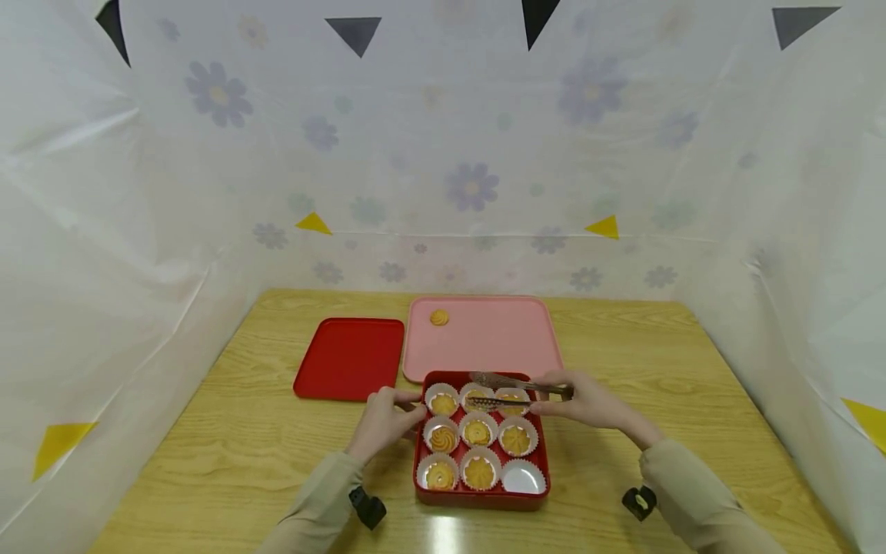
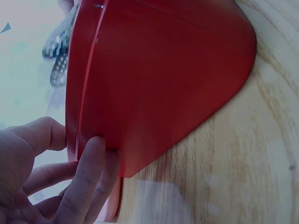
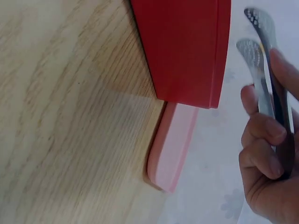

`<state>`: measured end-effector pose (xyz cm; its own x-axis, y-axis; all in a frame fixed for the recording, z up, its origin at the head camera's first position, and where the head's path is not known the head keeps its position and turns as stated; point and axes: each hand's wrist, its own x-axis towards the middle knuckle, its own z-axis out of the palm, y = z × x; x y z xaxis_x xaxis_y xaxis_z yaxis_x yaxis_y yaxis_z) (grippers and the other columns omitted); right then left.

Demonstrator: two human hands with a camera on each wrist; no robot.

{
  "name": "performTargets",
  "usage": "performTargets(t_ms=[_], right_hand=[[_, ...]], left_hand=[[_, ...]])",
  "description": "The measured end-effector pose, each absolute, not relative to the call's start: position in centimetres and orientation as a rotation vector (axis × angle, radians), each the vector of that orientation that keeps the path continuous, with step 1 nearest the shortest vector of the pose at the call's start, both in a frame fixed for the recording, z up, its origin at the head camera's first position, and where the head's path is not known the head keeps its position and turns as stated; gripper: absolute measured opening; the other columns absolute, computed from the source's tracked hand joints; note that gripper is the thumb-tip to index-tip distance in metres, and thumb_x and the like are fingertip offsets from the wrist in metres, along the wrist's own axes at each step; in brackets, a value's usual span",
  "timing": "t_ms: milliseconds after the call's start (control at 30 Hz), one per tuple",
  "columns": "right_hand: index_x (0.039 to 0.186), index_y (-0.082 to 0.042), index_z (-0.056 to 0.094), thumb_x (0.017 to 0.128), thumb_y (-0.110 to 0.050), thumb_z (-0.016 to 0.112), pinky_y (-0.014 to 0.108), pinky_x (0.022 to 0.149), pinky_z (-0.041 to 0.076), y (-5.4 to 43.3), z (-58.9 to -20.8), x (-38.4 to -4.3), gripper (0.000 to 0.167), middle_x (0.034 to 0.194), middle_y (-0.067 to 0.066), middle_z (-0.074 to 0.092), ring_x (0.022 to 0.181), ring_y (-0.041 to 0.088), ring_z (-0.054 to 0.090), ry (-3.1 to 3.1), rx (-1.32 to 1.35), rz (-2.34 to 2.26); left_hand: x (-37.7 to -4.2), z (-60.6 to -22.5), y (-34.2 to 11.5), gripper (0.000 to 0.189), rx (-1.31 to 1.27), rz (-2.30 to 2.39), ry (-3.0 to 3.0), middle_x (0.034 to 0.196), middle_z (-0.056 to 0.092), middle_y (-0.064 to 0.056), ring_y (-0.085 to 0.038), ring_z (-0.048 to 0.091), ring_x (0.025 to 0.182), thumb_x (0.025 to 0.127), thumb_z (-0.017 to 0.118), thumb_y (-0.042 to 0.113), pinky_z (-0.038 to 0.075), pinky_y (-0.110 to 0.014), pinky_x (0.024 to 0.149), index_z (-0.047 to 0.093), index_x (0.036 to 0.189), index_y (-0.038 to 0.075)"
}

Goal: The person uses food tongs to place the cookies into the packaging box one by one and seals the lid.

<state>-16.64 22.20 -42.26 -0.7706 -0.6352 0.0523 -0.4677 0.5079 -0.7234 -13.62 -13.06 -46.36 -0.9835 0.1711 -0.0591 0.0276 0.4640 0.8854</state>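
Note:
A square red box holds rows of white paper cups, most with a golden piped cookie. The near right paper cup shows only its white bottom. My left hand touches the box's left side near the far corner. In the left wrist view its fingers lie along the outer wall, with one bent digit at the rim. My right hand holds metal tongs above the box's far row. The tongs' arms are spread, with nothing between their tips in the right wrist view.
Behind the box lies a pink tray, with one cookie near its far left corner. A flat red tray or lid lies left of it on the wooden table. White sheeting surrounds the back and sides.

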Motion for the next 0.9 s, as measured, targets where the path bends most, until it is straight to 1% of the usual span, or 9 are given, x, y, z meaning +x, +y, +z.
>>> performTargets(t_ms=[33, 100, 200, 400, 500, 600, 667, 733, 900], right_hand=[[0.122, 0.001, 0.069, 0.093, -0.024, 0.071, 0.021, 0.070, 0.051, 22.2, -42.3, -16.8, 0.038, 0.109, 0.016, 0.072, 0.085, 0.000, 0.057, 2.556, -0.911, -1.122], [0.124, 0.002, 0.068, 0.093, -0.024, 0.071, 0.022, 0.073, 0.053, 22.0, -42.2, -17.3, 0.040, 0.106, 0.015, 0.072, 0.088, 0.003, 0.059, 2.589, -0.848, -1.135], [0.123, 0.001, 0.069, 0.093, -0.026, 0.071, 0.022, 0.071, 0.051, 21.7, -41.8, -18.0, 0.040, 0.097, 0.009, 0.070, 0.085, 0.008, 0.056, 2.645, -0.754, -1.119], [0.119, -0.004, 0.071, 0.093, -0.030, 0.071, 0.022, 0.052, 0.038, 20.9, -41.0, -19.6, 0.037, 0.082, 0.004, 0.061, 0.059, 0.006, 0.040, 2.695, -0.624, -1.097], [0.121, -0.004, 0.071, 0.093, -0.032, 0.071, 0.024, 0.049, 0.032, 20.4, -40.6, -20.6, 0.040, 0.080, 0.006, 0.060, 0.053, 0.006, 0.031, 2.710, -0.583, -1.063], [0.123, -0.003, 0.070, 0.092, -0.032, 0.072, 0.025, 0.057, 0.036, 19.9, -40.3, -21.6, 0.042, 0.087, 0.010, 0.065, 0.062, 0.009, 0.041, 2.736, -0.554, -1.027], [0.119, -0.004, 0.072, 0.092, -0.030, 0.072, 0.027, 0.064, 0.038, 19.6, -40.2, -22.3, 0.038, 0.091, 0.011, 0.067, 0.069, 0.012, 0.045, 2.757, -0.573, -0.997], [0.110, -0.006, 0.074, 0.092, -0.030, 0.072, 0.029, 0.066, 0.037, 19.2, -40.1, -22.9, 0.030, 0.084, 0.010, 0.064, 0.069, 0.013, 0.043, 2.767, -0.561, -0.962], [0.092, -0.009, 0.074, 0.094, -0.028, 0.071, 0.030, 0.060, 0.032, 17.9, -39.6, -24.3, 0.019, 0.068, 0.000, 0.052, 0.060, 0.014, 0.033, 2.715, -0.543, -0.932]], left_hand=[[-13.6, -46.4, -13.1, 0.034, 0.178, 1.550, 2.564, 0.096, 0.078, -0.018, -0.018, 0.074, 0.063, 0.088, 0.068, 0.012, 0.055, -0.027, 0.057, 0.073, 0.119, -0.001], [-13.6, -46.4, -13.0, 0.034, 0.183, 1.555, 2.560, 0.096, 0.078, -0.018, -0.019, 0.075, 0.063, 0.089, 0.068, 0.012, 0.057, -0.028, 0.058, 0.072, 0.120, -0.002], [-13.6, -46.4, -13.0, 0.035, 0.182, 1.562, 2.549, 0.097, 0.078, -0.019, -0.019, 0.075, 0.063, 0.089, 0.068, 0.013, 0.058, -0.031, 0.058, 0.072, 0.120, -0.002], [-13.6, -46.4, -13.0, 0.035, 0.176, 1.553, 2.555, 0.096, 0.078, -0.019, -0.018, 0.075, 0.062, 0.088, 0.069, 0.013, 0.057, -0.030, 0.056, 0.072, 0.120, -0.002], [-13.6, -46.4, -13.0, 0.034, 0.178, 1.546, 2.566, 0.095, 0.078, -0.019, -0.018, 0.074, 0.063, 0.088, 0.069, 0.012, 0.056, -0.028, 0.055, 0.073, 0.119, -0.002], [-13.7, -46.4, -13.0, 0.034, 0.175, 1.541, 2.572, 0.095, 0.078, -0.018, -0.018, 0.074, 0.063, 0.088, 0.069, 0.013, 0.055, -0.026, 0.055, 0.073, 0.119, -0.002], [-13.7, -46.4, -12.9, 0.034, 0.174, 1.538, 2.575, 0.095, 0.078, -0.018, -0.018, 0.075, 0.063, 0.088, 0.069, 0.013, 0.055, -0.026, 0.055, 0.072, 0.119, -0.002], [-13.7, -46.3, -12.9, 0.034, 0.173, 1.531, 2.581, 0.096, 0.078, -0.018, -0.018, 0.075, 0.063, 0.088, 0.069, 0.013, 0.055, -0.027, 0.055, 0.073, 0.119, -0.002], [-13.6, -46.3, -13.0, 0.034, 0.166, 1.530, 2.583, 0.096, 0.077, -0.019, -0.018, 0.075, 0.062, 0.089, 0.069, 0.013, 0.057, -0.029, 0.057, 0.072, 0.119, -0.003]])
